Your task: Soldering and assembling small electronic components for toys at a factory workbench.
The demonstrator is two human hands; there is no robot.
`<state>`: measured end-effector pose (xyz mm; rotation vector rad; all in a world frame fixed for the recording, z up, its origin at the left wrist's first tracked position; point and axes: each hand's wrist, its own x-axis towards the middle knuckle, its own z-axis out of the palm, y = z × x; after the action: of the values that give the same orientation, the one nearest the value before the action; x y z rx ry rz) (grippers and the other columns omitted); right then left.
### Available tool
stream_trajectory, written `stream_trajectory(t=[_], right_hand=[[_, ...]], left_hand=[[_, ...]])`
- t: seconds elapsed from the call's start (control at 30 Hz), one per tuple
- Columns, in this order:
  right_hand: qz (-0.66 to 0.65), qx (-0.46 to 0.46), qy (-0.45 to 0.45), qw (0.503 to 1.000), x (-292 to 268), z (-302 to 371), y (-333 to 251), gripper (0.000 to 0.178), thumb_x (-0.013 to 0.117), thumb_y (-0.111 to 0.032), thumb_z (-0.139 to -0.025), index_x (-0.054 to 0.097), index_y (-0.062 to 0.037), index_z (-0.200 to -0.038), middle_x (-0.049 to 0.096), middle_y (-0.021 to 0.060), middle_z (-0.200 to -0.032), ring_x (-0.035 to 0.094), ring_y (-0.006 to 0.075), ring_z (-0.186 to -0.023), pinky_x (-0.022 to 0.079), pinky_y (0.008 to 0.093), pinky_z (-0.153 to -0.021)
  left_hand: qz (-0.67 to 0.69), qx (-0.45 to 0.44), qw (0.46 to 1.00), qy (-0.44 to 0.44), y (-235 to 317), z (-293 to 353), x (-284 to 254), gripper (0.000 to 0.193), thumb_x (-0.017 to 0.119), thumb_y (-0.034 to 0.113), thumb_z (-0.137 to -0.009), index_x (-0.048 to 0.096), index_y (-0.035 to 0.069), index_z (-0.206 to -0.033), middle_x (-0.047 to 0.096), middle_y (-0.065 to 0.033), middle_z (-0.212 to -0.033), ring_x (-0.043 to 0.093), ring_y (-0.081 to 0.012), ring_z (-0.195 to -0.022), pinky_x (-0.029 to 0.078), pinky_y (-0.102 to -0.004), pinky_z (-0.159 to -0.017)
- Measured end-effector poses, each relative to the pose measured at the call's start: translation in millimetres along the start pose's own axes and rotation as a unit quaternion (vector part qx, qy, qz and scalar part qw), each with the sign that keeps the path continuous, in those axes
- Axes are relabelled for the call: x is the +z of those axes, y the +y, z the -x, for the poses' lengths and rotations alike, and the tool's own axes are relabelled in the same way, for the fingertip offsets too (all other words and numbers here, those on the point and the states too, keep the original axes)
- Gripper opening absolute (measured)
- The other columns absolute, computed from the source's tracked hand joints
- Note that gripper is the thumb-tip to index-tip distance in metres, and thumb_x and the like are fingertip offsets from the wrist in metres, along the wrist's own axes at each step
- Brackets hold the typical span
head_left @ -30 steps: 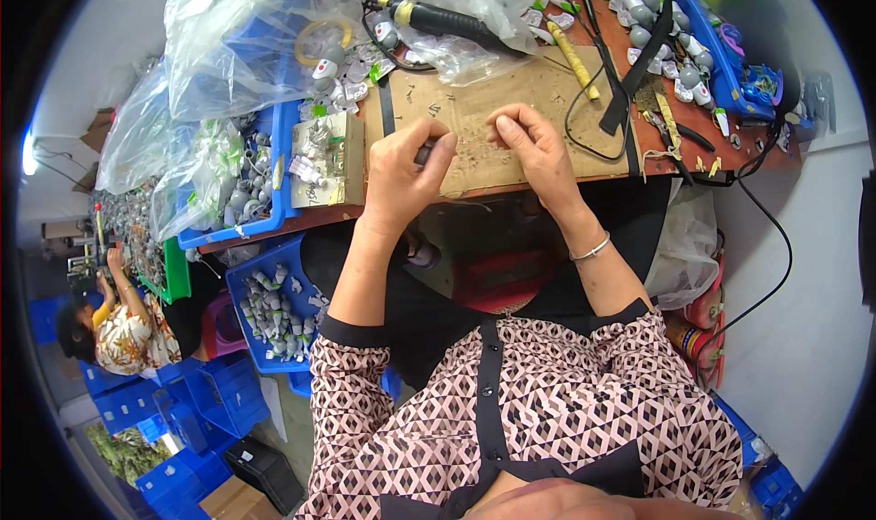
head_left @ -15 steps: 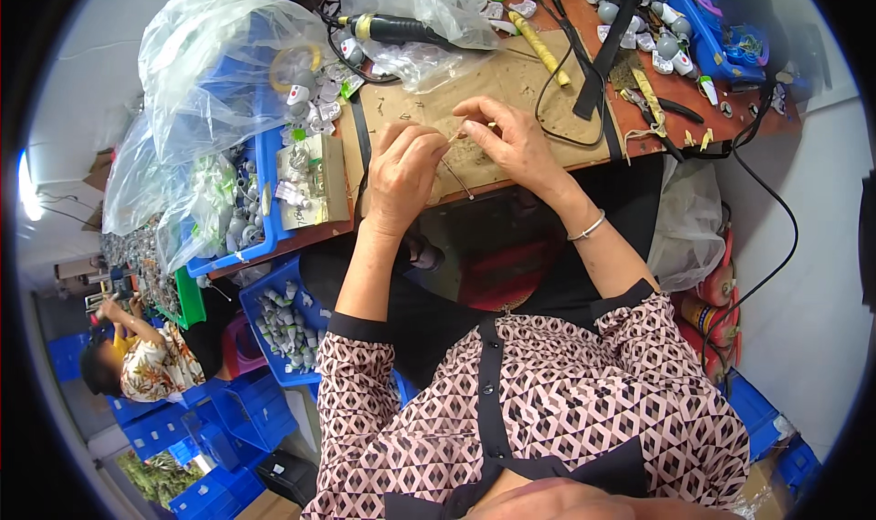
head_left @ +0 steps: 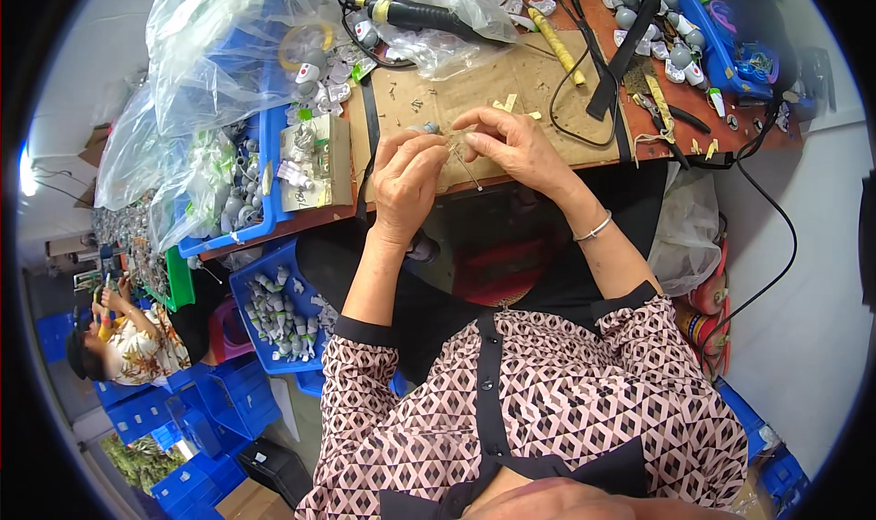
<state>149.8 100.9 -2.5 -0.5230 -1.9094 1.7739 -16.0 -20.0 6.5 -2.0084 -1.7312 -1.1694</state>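
Note:
Over the near edge of the brown cardboard mat (head_left: 493,75), my two hands are close together with fingertips almost meeting. My left hand (head_left: 406,181) is closed in a pinch, fingers curled. My right hand (head_left: 518,153) also pinches, thumb against the forefinger. Between them is a thin wire (head_left: 467,171), slanting down past the mat's edge to a small pale tip; its upper end is lost among my fingertips. A small grey piece (head_left: 427,128) shows just beyond my left fingers. Tiny screws (head_left: 415,106) and yellow tape strips (head_left: 505,103) lie on the mat.
A black corded electric screwdriver (head_left: 415,15) lies beyond my hands, beside clear plastic bags. At left are a small parts box (head_left: 315,164) and a blue bin (head_left: 272,187). Pliers (head_left: 675,114) and a yellow-wrapped rod (head_left: 555,46) lie right. Another person (head_left: 146,342) works far left.
The view has shifted slightly. My hands stay together, with the wire still hanging between them. The grey piece and tape strips beyond my fingers now show more plainly.

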Motion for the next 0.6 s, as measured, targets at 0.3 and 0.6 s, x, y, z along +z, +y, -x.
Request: stream_trajectory(t=[0.3,0.6], right_hand=[[0.185,-0.053,0.059,0.980,15,-2,-1,0.021,0.065,-0.015,-0.096,0.067,-0.0010,-0.111,0.071,0.0089,-0.092,0.066,0.0166,-0.082,0.052,0.0306,-0.077],[0.365,-0.230,0.084,0.898,25,-2,7,0.022,0.067,-0.012,-0.091,0.068,-0.0030,-0.111,0.070,0.0141,-0.103,0.065,0.0307,-0.096,0.051,0.0406,-0.087]], left_hand=[[-0.039,-0.022,0.998,-0.046,-11,27,-11,0.022,0.070,-0.002,-0.078,0.063,0.006,-0.098,0.067,-0.0087,-0.116,0.060,-0.0340,-0.115,0.050,-0.0435,-0.098],[0.025,-0.114,0.991,0.061,-17,38,-12,0.030,0.067,-0.008,-0.084,0.060,0.003,-0.111,0.064,-0.0162,-0.130,0.061,-0.0383,-0.119,0.050,-0.0461,-0.103]])
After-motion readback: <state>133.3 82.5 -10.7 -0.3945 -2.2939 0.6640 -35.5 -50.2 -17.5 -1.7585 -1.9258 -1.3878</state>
